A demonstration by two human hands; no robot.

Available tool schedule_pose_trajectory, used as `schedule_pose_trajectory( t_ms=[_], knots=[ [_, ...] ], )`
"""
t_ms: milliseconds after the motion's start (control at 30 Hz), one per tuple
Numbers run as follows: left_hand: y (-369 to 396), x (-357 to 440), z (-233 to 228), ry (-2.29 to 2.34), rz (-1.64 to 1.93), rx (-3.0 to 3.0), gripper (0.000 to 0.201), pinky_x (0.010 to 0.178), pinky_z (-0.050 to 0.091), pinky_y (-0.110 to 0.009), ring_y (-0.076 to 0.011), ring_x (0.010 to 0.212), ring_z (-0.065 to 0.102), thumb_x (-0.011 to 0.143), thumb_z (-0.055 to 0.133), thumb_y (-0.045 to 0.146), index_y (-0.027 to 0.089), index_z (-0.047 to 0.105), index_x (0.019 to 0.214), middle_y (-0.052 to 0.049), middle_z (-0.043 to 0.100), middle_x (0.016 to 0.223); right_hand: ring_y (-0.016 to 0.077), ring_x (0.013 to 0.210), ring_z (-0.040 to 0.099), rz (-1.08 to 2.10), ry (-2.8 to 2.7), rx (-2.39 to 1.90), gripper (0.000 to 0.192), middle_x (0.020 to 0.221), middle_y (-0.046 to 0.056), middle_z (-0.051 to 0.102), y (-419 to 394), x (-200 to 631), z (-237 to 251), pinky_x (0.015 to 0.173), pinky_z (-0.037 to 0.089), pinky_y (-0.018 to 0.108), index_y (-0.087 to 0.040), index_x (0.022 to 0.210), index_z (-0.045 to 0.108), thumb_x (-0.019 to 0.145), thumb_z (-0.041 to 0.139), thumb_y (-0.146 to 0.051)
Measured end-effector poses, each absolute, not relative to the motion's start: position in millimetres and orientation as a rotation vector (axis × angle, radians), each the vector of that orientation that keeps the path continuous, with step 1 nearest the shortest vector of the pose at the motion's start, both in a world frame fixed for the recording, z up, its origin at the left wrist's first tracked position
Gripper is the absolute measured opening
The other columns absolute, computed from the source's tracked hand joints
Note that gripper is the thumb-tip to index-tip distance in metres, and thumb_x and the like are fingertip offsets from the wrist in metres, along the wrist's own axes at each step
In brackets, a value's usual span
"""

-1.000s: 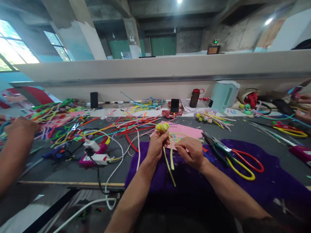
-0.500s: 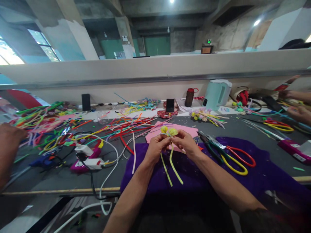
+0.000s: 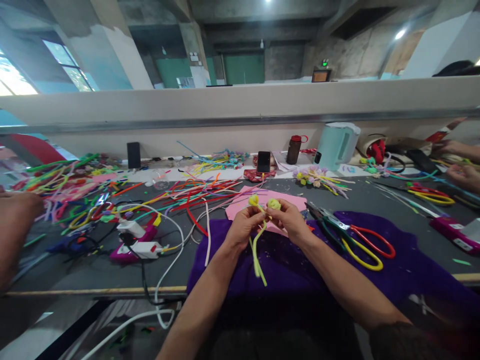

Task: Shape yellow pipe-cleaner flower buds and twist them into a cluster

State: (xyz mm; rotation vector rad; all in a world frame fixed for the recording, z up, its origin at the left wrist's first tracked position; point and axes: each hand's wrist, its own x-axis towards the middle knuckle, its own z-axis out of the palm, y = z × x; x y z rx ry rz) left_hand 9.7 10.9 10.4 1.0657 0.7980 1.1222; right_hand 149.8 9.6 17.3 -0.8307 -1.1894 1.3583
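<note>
Two yellow pipe cleaners with rounded, coiled heads are held between my hands in the middle of the view. My left hand pinches one by its stem, just under its head. My right hand is closed on the other below its head, fingertips almost touching the left ones. Both stems hang down, close together, over a purple cloth. Exactly where the stems meet is hidden by my fingers. Behind my hands lies a pink sheet.
Red- and yellow-handled pliers lie on the cloth at right. Loose pipe cleaners, a power strip and cables spread left. A kettle, bottle and phone stand behind. Other people's hands show at both sides.
The right-hand stem has swung left and now hangs beside the other one. The two yellow heads have moved slightly apart, the right one turned. My hands stay about where they were.
</note>
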Motion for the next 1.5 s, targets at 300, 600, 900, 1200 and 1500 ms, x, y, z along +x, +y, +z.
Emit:
schedule_pose_trajectory(
  t_ms=[300, 600, 900, 1200, 1500],
  knots=[
    [15.2, 6.0, 7.3, 0.883, 1.113, 1.079, 0.025, 0.042, 0.036, -0.017, -0.0061, 0.047, 0.050, 0.059, 0.074, 0.029, 0.011, 0.064, 0.072, 0.000, 0.058, 0.061, 0.0090, 0.054, 0.047, 1.242, -1.302, -0.862, 0.033, 0.068, -0.001, 0.058, 13.8, 158.5, 16.1, 0.047, 0.034, 0.021, -0.015, 0.089, 0.059, 0.063, 0.068, -0.033],
    [19.0, 3.1, 10.5, 0.787, 1.139, 0.918, 0.026, 0.041, 0.030, -0.017, -0.0042, 0.043, 0.045, 0.054, 0.076, 0.028, 0.011, 0.059, 0.065, 0.000, 0.057, 0.057, 0.0122, 0.061, 0.051, 1.008, -1.672, -0.971, 0.019, 0.067, 0.000, 0.060, 17.4, 177.5, 23.9, 0.058, 0.039, 0.024, -0.015, 0.076, 0.065, 0.071, 0.060, -0.033],
    [17.9, 2.5, 9.6, 0.902, 1.125, 1.111, 0.031, 0.040, 0.028, -0.018, -0.0055, 0.038, 0.042, 0.062, 0.070, 0.040, 0.013, 0.055, 0.067, 0.003, 0.051, 0.047, 0.0099, 0.051, 0.046, 0.663, -1.885, -0.988, 0.015, 0.059, -0.001, 0.058, 16.5, 159.2, 6.4, 0.050, 0.033, 0.021, -0.016, 0.068, 0.064, 0.075, 0.052, -0.023],
    [20.6, 3.0, 5.0, 0.913, 1.177, 1.106, 0.029, 0.039, 0.021, -0.019, -0.0037, 0.036, 0.034, 0.061, 0.070, 0.037, 0.014, 0.053, 0.061, 0.006, 0.045, 0.045, 0.0117, 0.056, 0.051, 0.335, -1.978, -1.065, 0.016, 0.065, 0.001, 0.060, 9.3, 158.2, 7.4, 0.053, 0.035, 0.022, -0.018, 0.074, 0.061, 0.080, 0.050, -0.027],
    [20.8, 6.4, 0.4, 1.250, 1.340, 1.466, 0.020, 0.047, 0.029, -0.021, -0.0078, 0.046, 0.041, 0.064, 0.065, 0.033, 0.015, 0.057, 0.061, 0.004, 0.050, 0.050, 0.0141, 0.066, 0.054, -0.256, -2.208, -1.129, 0.020, 0.074, 0.005, 0.061, 8.7, 157.3, 1.0, 0.057, 0.031, 0.024, -0.018, 0.080, 0.062, 0.085, 0.043, -0.021]
  ],
)
